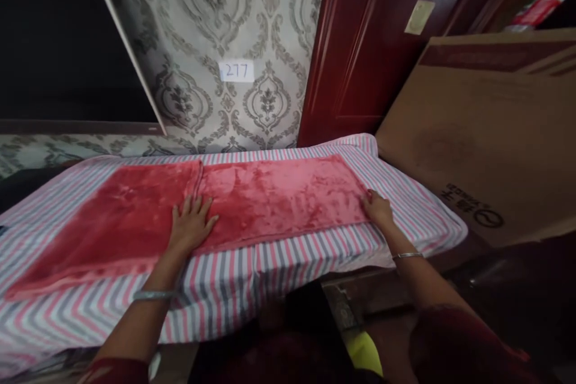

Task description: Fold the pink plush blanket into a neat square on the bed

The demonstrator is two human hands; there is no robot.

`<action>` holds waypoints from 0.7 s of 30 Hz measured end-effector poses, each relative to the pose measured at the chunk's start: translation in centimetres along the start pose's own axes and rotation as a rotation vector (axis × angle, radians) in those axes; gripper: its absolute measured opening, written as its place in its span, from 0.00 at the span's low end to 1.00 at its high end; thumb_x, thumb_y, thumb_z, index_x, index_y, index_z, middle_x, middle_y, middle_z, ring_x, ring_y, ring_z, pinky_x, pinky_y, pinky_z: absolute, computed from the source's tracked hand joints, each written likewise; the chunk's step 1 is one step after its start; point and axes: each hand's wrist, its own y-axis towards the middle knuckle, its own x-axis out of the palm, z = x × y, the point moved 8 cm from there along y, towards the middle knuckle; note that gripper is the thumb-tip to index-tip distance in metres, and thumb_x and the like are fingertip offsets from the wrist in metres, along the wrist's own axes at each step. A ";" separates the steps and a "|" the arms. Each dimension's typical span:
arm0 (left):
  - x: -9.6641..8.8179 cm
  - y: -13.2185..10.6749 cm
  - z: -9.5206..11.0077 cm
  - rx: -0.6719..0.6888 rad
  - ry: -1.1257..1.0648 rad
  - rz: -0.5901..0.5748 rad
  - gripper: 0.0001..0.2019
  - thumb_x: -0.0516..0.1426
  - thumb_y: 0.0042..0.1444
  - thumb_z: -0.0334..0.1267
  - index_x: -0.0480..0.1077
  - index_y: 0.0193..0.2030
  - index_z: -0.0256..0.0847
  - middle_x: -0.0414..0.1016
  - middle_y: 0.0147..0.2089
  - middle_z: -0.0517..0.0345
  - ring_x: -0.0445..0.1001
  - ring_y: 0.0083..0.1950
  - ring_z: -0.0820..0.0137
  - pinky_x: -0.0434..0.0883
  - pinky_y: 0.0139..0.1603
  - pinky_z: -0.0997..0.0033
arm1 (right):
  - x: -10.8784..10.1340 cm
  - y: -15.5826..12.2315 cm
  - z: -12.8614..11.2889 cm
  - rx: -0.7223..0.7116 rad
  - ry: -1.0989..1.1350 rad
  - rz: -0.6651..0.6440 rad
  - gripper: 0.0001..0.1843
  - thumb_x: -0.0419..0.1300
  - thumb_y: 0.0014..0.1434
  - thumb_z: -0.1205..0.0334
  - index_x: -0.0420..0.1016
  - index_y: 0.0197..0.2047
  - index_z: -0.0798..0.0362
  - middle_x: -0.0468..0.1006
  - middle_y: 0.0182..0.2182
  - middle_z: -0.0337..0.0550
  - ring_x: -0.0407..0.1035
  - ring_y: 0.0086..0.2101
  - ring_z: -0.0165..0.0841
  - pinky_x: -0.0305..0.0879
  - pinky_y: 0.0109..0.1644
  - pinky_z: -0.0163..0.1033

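Observation:
A red plush blanket lies in a long, flat shape on a striped cloth. Its right part is folded over, and the edge of that layer runs across near the middle. My left hand rests palm down beside this edge with its fingers spread. At the blanket's right end, my right hand has its fingers closed on the border near the front corner. The fingertips of my right hand are partly hidden. A bracelet shows on each wrist.
A large cardboard box stands right of the covered table, against a dark red door. A dark screen is at the left. A paper marked 277 is on the patterned wall. Something yellow-green is below the front edge.

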 end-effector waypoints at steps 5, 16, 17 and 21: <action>0.6 -0.9 1.4 0.028 0.079 0.009 0.32 0.47 0.69 0.48 0.56 0.76 0.38 0.51 0.79 0.41 0.45 0.80 0.48 0.46 0.74 0.31 | -0.6 0.0 2.3 0.058 -0.053 0.030 0.32 0.52 0.68 0.48 0.71 0.65 0.62 0.74 0.56 0.71 0.68 0.57 0.58 0.67 0.57 0.62; 1.4 -1.2 1.4 0.044 0.079 -0.060 0.30 0.43 0.72 0.46 0.54 0.77 0.40 0.51 0.79 0.45 0.47 0.80 0.53 0.40 0.75 0.32 | -0.5 0.0 3.3 0.073 -0.045 -0.113 0.27 0.54 0.71 0.53 0.73 0.65 0.63 0.75 0.54 0.77 0.72 0.57 0.51 0.64 0.55 0.52; 1.4 -1.2 1.4 0.046 0.080 -0.057 0.30 0.43 0.72 0.46 0.54 0.77 0.40 0.51 0.79 0.45 0.47 0.80 0.53 0.40 0.75 0.32 | -0.5 0.0 3.4 0.067 -0.017 -0.126 0.27 0.53 0.72 0.53 0.73 0.65 0.62 0.75 0.54 0.77 0.72 0.57 0.50 0.64 0.55 0.51; 1.5 -1.1 1.4 0.034 0.093 -0.063 0.30 0.44 0.71 0.47 0.54 0.77 0.42 0.50 0.80 0.47 0.47 0.80 0.53 0.41 0.75 0.32 | -1.8 -0.2 5.1 0.068 0.030 -0.063 0.30 0.45 0.73 0.51 0.70 0.67 0.60 0.70 0.63 0.70 0.64 0.64 0.51 0.60 0.64 0.55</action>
